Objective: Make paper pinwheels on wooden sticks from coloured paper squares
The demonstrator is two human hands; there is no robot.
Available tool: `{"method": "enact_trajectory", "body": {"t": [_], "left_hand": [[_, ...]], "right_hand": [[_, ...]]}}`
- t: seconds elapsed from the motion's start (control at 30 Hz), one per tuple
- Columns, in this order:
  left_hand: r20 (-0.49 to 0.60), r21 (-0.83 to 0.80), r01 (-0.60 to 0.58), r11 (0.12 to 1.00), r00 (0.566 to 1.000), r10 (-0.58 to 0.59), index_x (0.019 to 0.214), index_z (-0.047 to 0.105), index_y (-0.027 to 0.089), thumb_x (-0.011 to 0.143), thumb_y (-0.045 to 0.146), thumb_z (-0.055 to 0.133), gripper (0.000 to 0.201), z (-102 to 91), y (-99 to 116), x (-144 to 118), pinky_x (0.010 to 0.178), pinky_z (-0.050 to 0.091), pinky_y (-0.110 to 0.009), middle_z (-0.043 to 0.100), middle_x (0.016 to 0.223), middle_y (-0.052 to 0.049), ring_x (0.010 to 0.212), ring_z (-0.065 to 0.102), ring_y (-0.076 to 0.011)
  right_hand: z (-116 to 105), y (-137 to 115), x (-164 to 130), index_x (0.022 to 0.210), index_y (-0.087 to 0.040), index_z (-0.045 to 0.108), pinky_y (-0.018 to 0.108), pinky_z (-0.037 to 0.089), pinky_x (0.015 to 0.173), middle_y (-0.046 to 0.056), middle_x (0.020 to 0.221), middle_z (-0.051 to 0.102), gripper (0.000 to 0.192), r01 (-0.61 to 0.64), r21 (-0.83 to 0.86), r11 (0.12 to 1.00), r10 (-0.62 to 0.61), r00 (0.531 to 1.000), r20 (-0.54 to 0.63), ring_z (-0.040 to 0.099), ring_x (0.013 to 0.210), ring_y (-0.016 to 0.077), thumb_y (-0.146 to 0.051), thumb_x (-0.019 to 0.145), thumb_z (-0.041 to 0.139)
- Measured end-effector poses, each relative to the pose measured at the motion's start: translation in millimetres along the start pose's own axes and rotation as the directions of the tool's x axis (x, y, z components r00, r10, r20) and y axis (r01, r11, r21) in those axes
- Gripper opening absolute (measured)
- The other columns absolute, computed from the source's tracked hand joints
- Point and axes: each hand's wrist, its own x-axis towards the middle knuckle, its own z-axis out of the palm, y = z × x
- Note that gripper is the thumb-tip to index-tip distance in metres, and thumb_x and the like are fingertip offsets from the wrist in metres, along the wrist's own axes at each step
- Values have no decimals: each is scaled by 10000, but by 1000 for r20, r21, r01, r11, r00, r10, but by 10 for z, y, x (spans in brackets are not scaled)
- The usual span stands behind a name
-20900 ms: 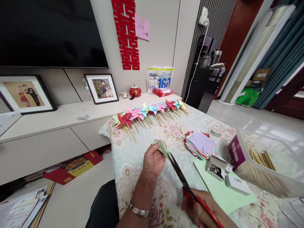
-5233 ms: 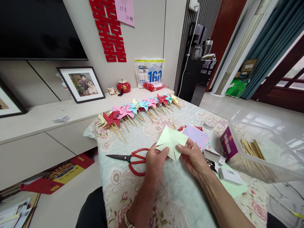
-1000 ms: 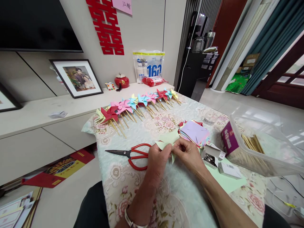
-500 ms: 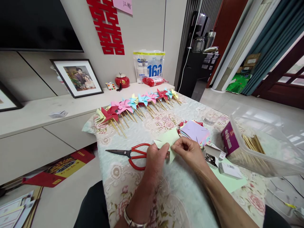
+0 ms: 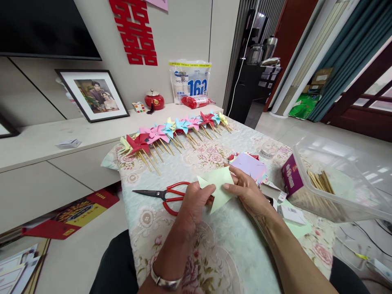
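A pale green paper square [image 5: 218, 185], slit and partly folded, is held up between both hands over the table. My left hand [image 5: 196, 202] pinches its left side, thumb on top. My right hand [image 5: 246, 188] grips the right side, thumb in front and fingers behind. Scissors [image 5: 161, 194] with red handles lie just left of my left hand. Beyond the right hand sits a stack of cut paper squares [image 5: 248, 165], lilac on top. Finished paper pinwheels [image 5: 156, 134] on sticks lie in a row along the far edge.
At the right stands a clear plastic tub [image 5: 330, 192] with wooden sticks [image 5: 321, 181]. Small white boxes [image 5: 292, 214] lie before it on green paper. A low cabinet [image 5: 36, 147] borders the table's far side, bearing a framed photo [image 5: 96, 96] and a red jar [image 5: 154, 101].
The right hand has shifted from a fingertip pinch near the paper's middle to a wider hold on its right side. The paper has turned and shows more of its face.
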Motion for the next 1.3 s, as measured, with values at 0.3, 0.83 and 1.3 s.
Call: {"method": "enact_trajectory", "body": {"t": [0.3, 0.83, 1.3], "left_hand": [[-15, 243, -32, 969, 999, 37, 624, 654, 158, 663, 271, 635, 121, -31, -4, 12, 440, 402, -220, 581, 505, 4, 461, 511, -127], [130, -94, 19, 995, 992, -7, 760, 714, 133, 593, 255, 750, 210, 32, 8, -39, 516, 429, -230, 662, 580, -6, 512, 569, -135], [90, -180, 38, 983, 996, -22, 939, 756, 109, 572, 274, 790, 404, 38, 9, -28, 627, 510, -289, 756, 724, -65, 636, 682, -208]], "right_hand": [[16, 30, 4, 1381, -195, 500, 304, 536, 737, 40, 1032, 721, 803, 14, -157, 987, -16, 1000, -8, 674, 905, 222, -267, 654, 834], [48, 77, 29, 1358, -183, 507, 292, 506, 664, 33, 992, 730, 803, 10, -120, 993, -30, 985, -168, 667, 798, 212, -248, 617, 810], [83, 45, 14, 1191, -196, 600, 309, 521, 675, 46, 967, 764, 650, -4, 54, 999, 9, 996, -84, 694, 759, 215, -263, 600, 862]]}}
